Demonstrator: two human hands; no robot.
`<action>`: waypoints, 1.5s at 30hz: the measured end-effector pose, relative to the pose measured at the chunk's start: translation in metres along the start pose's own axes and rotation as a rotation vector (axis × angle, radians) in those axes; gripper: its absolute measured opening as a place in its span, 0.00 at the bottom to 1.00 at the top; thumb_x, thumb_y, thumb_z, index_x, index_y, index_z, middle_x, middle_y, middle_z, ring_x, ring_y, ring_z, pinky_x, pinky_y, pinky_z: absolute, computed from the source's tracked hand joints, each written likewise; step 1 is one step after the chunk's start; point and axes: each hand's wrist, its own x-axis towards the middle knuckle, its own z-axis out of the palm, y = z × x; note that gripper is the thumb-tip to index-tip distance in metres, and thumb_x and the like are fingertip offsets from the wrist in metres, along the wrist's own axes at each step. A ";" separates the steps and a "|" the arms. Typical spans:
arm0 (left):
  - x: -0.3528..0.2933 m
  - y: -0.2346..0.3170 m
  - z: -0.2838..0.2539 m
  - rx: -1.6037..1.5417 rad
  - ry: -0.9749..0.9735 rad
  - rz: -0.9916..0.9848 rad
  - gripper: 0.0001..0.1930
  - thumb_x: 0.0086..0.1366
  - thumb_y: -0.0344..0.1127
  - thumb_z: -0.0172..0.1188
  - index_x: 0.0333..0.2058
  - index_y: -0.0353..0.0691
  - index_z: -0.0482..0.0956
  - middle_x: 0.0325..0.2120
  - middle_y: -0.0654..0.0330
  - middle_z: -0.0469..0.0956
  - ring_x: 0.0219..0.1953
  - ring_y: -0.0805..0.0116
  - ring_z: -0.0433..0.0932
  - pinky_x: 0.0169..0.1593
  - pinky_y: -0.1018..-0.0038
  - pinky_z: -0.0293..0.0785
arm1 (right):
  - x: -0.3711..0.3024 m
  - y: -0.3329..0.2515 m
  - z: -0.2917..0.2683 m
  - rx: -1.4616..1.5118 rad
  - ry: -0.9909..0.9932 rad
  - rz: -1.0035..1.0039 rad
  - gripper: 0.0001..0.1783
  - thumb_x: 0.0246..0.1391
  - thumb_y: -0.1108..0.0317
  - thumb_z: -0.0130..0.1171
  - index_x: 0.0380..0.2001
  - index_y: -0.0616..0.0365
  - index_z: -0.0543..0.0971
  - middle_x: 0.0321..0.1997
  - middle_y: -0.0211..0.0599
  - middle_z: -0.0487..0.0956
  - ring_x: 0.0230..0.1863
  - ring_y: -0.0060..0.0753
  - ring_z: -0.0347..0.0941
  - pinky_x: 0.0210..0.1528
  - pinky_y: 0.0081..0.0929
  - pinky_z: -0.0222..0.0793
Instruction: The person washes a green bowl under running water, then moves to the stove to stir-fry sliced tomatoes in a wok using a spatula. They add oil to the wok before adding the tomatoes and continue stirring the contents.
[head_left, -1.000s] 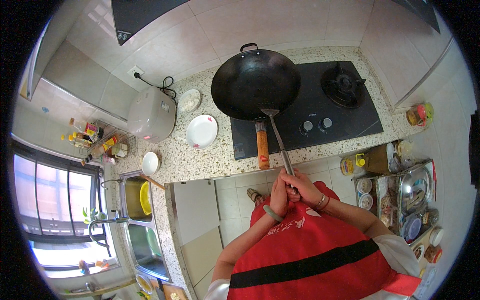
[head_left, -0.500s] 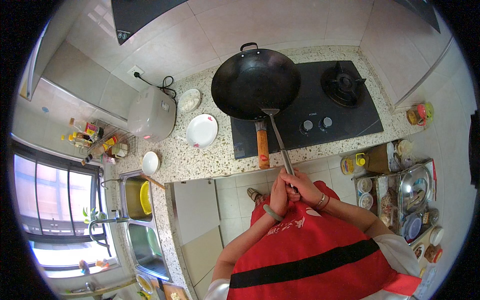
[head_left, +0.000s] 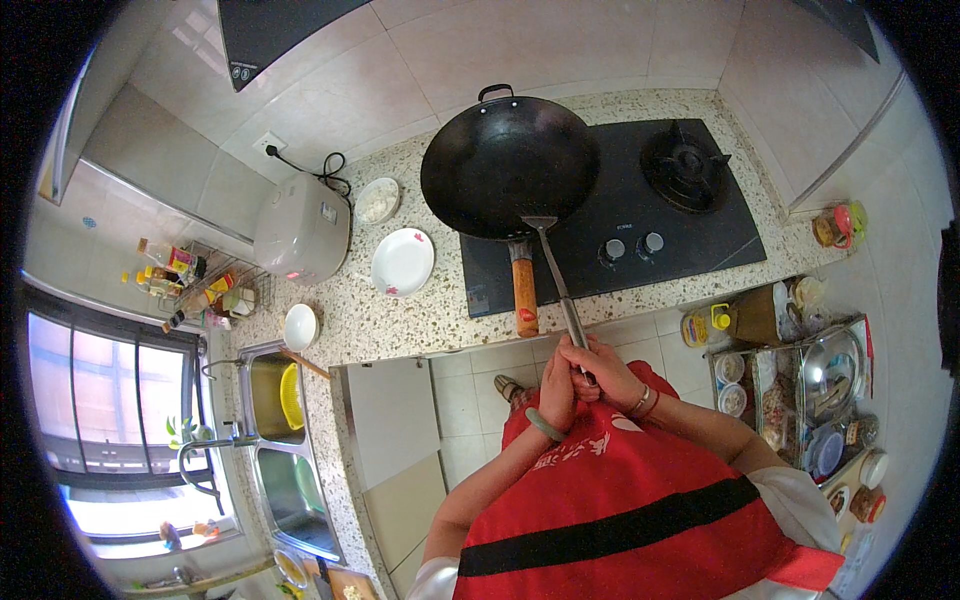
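A wok spatula [head_left: 565, 294] with a long metal handle slants between my hands and the wok [head_left: 505, 165]. Its blade rests at the wok's near rim. My right hand [head_left: 607, 372] is closed round the handle's end, in front of my red apron. My left hand [head_left: 556, 393] is pressed against it, its fingers also closed about the handle and partly hidden. The black wok sits on the left side of the stove, and its wooden handle [head_left: 525, 293] points toward me, untouched. Nothing can be made out inside the wok.
The black stove [head_left: 590, 265] has a second burner [head_left: 686, 168] at right. On the speckled counter stand a white plate [head_left: 403, 263], a bowl with white food [head_left: 378, 203], a white bowl [head_left: 300, 325] and a rice cooker [head_left: 300, 230]. A sink [head_left: 290, 500] lies left, a rack of jars [head_left: 800, 395] right.
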 end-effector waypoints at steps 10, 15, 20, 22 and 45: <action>0.002 -0.002 -0.005 -0.033 -0.045 -0.021 0.22 0.71 0.52 0.37 0.35 0.40 0.71 0.12 0.68 0.66 0.12 0.80 0.63 0.14 0.84 0.61 | -0.002 -0.002 0.002 0.051 -0.041 0.023 0.14 0.59 0.55 0.51 0.26 0.52 0.67 0.13 0.22 0.65 0.11 0.13 0.58 0.11 0.15 0.49; -0.002 0.004 0.002 0.022 0.024 -0.031 0.22 0.71 0.53 0.37 0.35 0.40 0.71 0.11 0.67 0.65 0.11 0.79 0.65 0.13 0.83 0.63 | 0.001 0.001 -0.001 0.035 -0.019 0.019 0.14 0.59 0.56 0.51 0.25 0.52 0.67 0.13 0.23 0.65 0.11 0.14 0.58 0.12 0.15 0.49; -0.004 0.006 0.004 0.045 0.040 -0.005 0.22 0.71 0.53 0.37 0.36 0.40 0.71 0.11 0.67 0.65 0.11 0.78 0.65 0.13 0.83 0.64 | 0.000 0.000 0.001 0.014 -0.009 0.008 0.15 0.59 0.55 0.50 0.25 0.53 0.67 0.13 0.23 0.65 0.11 0.14 0.58 0.12 0.15 0.49; -0.003 0.006 0.003 0.043 0.033 -0.024 0.21 0.71 0.52 0.37 0.37 0.40 0.71 0.11 0.67 0.65 0.11 0.78 0.65 0.13 0.83 0.64 | -0.001 -0.002 0.002 0.016 -0.028 0.010 0.16 0.59 0.55 0.50 0.24 0.53 0.66 0.13 0.22 0.65 0.11 0.14 0.58 0.12 0.15 0.49; 0.006 0.003 0.011 -0.097 -0.047 0.148 0.18 0.71 0.46 0.41 0.46 0.36 0.68 0.35 0.54 0.75 0.34 0.66 0.76 0.38 0.73 0.73 | 0.011 -0.048 -0.042 -0.719 0.109 -0.251 0.14 0.57 0.60 0.53 0.41 0.59 0.72 0.19 0.35 0.74 0.18 0.27 0.72 0.19 0.25 0.65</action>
